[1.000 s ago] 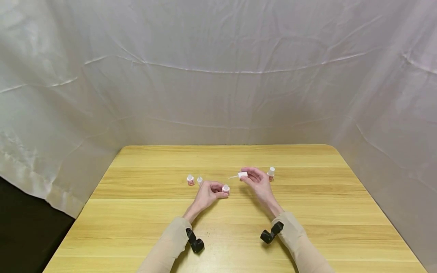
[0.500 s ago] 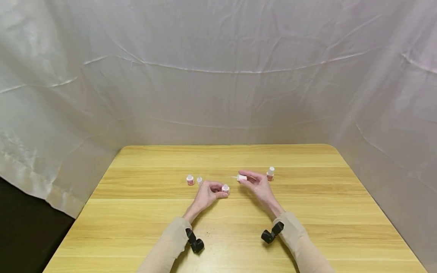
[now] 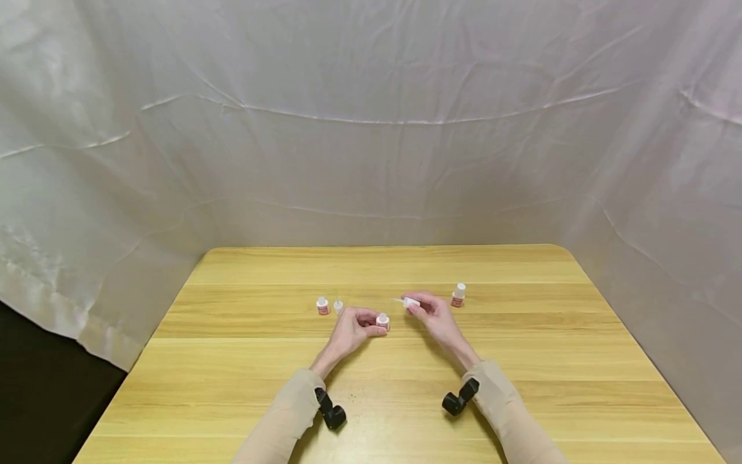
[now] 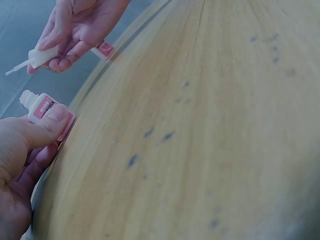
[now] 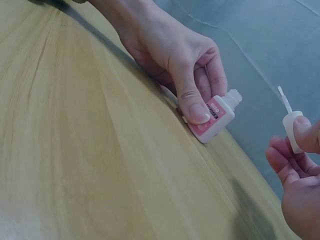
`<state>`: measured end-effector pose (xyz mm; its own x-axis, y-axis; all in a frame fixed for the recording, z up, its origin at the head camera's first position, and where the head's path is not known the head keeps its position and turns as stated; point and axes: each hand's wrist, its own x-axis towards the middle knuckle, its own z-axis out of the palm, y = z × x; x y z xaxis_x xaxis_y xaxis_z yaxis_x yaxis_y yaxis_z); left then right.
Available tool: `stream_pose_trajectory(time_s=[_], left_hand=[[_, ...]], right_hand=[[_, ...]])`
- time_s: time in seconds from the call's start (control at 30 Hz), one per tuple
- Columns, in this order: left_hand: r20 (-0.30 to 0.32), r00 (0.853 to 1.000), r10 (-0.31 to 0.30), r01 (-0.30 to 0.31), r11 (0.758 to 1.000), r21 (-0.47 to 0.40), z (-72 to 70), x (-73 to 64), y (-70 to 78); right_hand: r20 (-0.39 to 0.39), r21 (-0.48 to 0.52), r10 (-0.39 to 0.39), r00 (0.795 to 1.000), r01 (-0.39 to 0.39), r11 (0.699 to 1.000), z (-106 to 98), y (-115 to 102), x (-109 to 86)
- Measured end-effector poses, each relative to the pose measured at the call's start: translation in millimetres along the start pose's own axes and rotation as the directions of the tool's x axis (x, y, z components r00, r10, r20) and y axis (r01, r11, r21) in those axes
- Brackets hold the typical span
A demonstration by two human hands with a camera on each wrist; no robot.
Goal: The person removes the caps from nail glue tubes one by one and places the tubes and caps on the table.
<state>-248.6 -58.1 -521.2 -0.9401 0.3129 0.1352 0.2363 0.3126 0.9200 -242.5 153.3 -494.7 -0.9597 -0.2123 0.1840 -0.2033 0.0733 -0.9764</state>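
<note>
Between thumb and fingers, my left hand grips a small white bottle with a pink label. The bottle is uncapped, its threaded neck bare, and it stands upright on the table. To its right, my right hand pinches a white brush cap above the table. The cap's thin brush sticks out sideways to the left in the head view, apart from the bottle. A second uncapped bottle stands left of my left hand, and beside it another brush cap rests with its brush pointing up.
A capped bottle of the same kind stands to the right of my right hand. The wooden table bears a few dark specks near the front. Pale curtains hang behind the table and at both sides.
My right hand has turned the brush cap slightly and brought it a little lower. The left hand and its bottle have stayed in place.
</note>
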Motion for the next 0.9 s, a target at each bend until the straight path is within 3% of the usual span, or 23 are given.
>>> stream_pose_trajectory(time_s=[0.33,0.47,0.67,0.9], left_hand=[[-0.015,1.000,0.015,-0.014,0.999,0.030,-0.5,-1.1,0.3],[-0.049,0.999,0.013,-0.012,0.999,0.034,-1.3,-3.6,1.9],[-0.093,0.995,0.042,-0.037,0.998,0.055,-1.7,-6.4,3.4],[-0.140,0.990,0.032,-0.019,0.995,0.096,0.0,-4.9,3.7]], right_hand=[[-0.010,-0.086,0.018,1.000,-0.018,0.996,0.3,1.5,0.0],[-0.030,-0.141,0.018,0.999,-0.022,0.990,-0.1,2.2,0.2],[-0.043,-0.167,0.037,0.998,-0.043,0.985,1.8,1.6,0.6],[-0.040,-0.174,0.044,0.998,-0.050,0.983,6.5,-8.4,2.1]])
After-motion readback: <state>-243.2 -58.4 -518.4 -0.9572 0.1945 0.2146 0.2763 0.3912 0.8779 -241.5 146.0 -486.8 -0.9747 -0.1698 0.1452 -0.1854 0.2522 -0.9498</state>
